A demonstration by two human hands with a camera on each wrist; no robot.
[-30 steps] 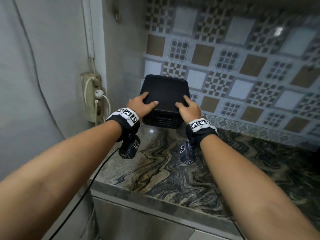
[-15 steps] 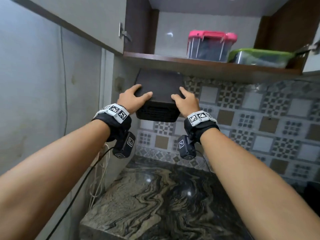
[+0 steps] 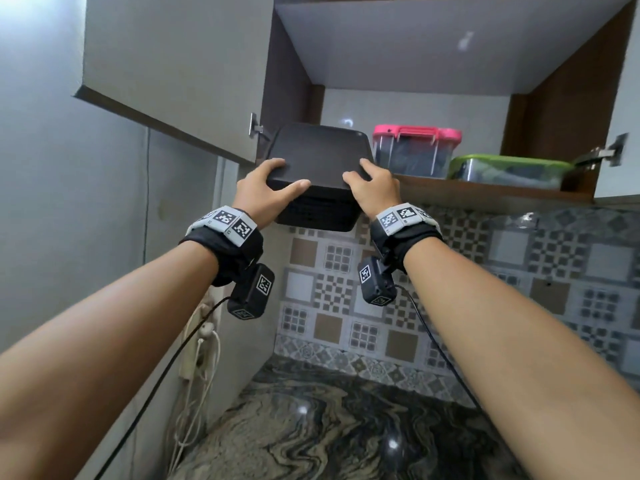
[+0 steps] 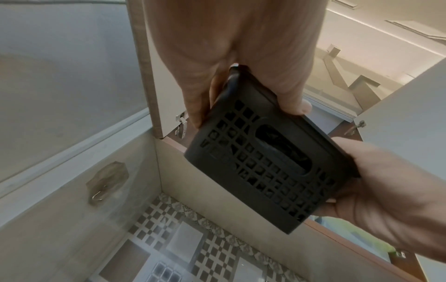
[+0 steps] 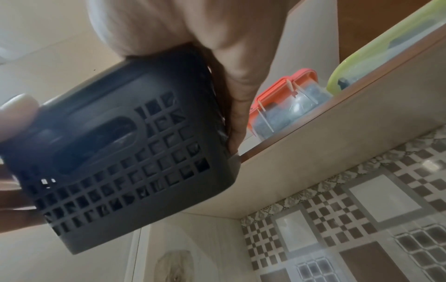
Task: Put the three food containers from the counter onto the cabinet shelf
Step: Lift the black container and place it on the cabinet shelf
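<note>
A black lidded container [image 3: 318, 168] with lattice walls [image 4: 263, 167] [image 5: 125, 158] is held in the air at the left end of the cabinet shelf [image 3: 485, 194], tilted up, its base below the shelf edge. My left hand [image 3: 268, 192] grips its left side, thumb on the lid. My right hand [image 3: 372, 187] grips its right side, fingers down the wall [image 5: 235, 122]. A pink-lidded container [image 3: 415, 150] and a green-lidded container [image 3: 509, 169] stand on the shelf to the right.
The open cabinet door [image 3: 173, 81] hangs at the left, with its hinge [image 3: 255, 125] close to the black container. A second door [image 3: 620, 133] is open at the right. Below lie the marbled counter [image 3: 329, 427] and tiled backsplash [image 3: 450, 306]. A power strip with cables [image 3: 199, 341] hangs on the left wall.
Both hands have lifted the black container from the counter up to shelf height. My view has tilted upward, bringing the cabinet interior into sight.
</note>
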